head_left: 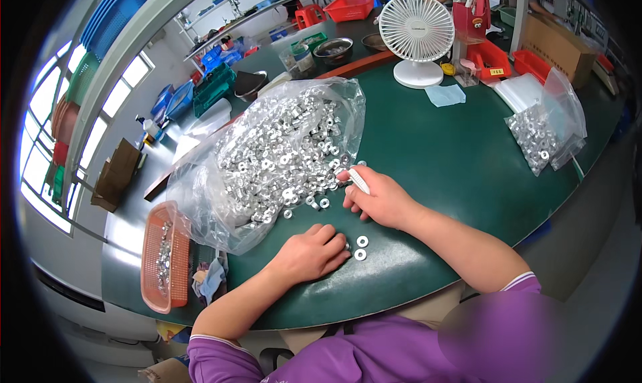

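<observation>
My right hand [382, 199] is closed around a short white ribbed handle [359, 180]. The tip of that tool is lost among the parts, so its kind cannot be told. My left hand [309, 253] rests on the green table with its fingers curled in; a small metal ring [347, 246] shows at its fingertips. Just right of those fingers lie two flat silver rings, one nearer [360, 254] and one farther [362, 240]. Beyond both hands a large clear plastic bag [200, 206] lies open, heaped with silver metal rings [284, 159], several of them spilled at its mouth.
At the left stands an orange basket [148, 263] with small metal parts, beside a crumpled cloth [212, 278]. A white fan [418, 75] and a blue cloth [446, 95] are at the back. A bag of parts [533, 132] lies at the right. Red trays [489, 61] stand behind.
</observation>
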The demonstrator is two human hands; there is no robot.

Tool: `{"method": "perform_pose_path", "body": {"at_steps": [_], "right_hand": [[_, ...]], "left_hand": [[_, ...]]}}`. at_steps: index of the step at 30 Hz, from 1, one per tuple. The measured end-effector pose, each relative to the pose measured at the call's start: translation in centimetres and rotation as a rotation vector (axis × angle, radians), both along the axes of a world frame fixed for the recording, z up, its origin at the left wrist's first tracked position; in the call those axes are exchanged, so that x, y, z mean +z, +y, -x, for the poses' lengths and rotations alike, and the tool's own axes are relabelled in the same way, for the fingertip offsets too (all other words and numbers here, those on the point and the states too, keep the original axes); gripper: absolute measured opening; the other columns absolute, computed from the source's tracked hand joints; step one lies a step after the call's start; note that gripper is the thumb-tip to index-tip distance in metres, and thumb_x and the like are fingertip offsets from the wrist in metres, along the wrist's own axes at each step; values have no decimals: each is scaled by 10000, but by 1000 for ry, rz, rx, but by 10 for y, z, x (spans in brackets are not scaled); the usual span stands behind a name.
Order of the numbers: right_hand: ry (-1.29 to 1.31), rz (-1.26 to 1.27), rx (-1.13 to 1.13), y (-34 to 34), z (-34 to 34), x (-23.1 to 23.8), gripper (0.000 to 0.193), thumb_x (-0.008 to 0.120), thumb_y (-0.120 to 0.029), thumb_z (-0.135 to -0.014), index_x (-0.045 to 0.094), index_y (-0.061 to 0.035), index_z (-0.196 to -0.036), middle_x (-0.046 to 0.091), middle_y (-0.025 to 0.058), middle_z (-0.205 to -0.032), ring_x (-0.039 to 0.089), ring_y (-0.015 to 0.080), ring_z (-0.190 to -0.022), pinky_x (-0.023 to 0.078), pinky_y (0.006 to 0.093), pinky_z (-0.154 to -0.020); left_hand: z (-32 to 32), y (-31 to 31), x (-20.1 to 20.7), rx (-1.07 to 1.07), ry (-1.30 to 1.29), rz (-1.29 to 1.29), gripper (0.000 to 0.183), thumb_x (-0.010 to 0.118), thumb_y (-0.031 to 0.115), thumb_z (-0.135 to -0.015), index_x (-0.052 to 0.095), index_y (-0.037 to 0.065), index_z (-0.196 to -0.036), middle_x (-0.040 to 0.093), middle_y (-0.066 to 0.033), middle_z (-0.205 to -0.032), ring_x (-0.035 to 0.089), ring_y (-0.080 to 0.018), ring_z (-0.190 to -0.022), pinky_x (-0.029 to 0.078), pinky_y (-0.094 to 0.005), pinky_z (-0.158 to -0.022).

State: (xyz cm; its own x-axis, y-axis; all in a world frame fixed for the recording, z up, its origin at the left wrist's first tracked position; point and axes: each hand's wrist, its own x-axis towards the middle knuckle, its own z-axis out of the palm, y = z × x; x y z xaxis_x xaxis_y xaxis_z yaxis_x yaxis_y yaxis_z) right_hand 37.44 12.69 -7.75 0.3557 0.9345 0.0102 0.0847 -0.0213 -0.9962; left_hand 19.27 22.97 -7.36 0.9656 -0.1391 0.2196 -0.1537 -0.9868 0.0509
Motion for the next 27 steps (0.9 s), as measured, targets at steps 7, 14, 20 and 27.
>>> {"method": "perform_pose_path", "body": {"at_steps": [7, 14, 20, 27], "right_hand": [[-18, 15, 23, 0, 1, 3, 290, 467, -168, -948, 484, -55, -1215, 616, 55, -857, 576, 105, -729, 500, 251, -599], [-12, 0, 10, 3, 3, 3, 286, 480, -181, -941, 493, -63, -1202, 613, 53, -829, 581, 117, -701, 503, 266, -586], [6, 33, -1, -4, 2, 7, 308, 475, -182, -939, 487, -60, -1221, 603, 52, -843, 573, 106, -720, 501, 257, -604], [-187, 51, -56, -8, 10, 23, 303, 502, -157, -926, 491, -74, -1217, 618, 66, -865, 595, 128, -662, 496, 280, -601]], "left_hand": [[6, 2, -4, 54, -66, 54, 197, 644, 263, -815, 574, 94, -888, 512, -43, -801, 582, -207, -726, 494, -329, -531], [29, 30, -19, 500, -247, 1577, 189, 569, 257, -913, 527, 74, -933, 545, -47, -793, 521, -139, -587, 425, -277, -453], [38, 38, -5, 148, -163, 2437, 325, 439, 367, -958, 499, 47, -957, 448, -102, -768, 417, -141, -568, 266, -166, -270], [40, 36, -5, 58, -106, 2503, 361, 410, 382, -968, 498, 34, -939, 445, -97, -769, 405, -138, -565, 261, -163, -271]]}}
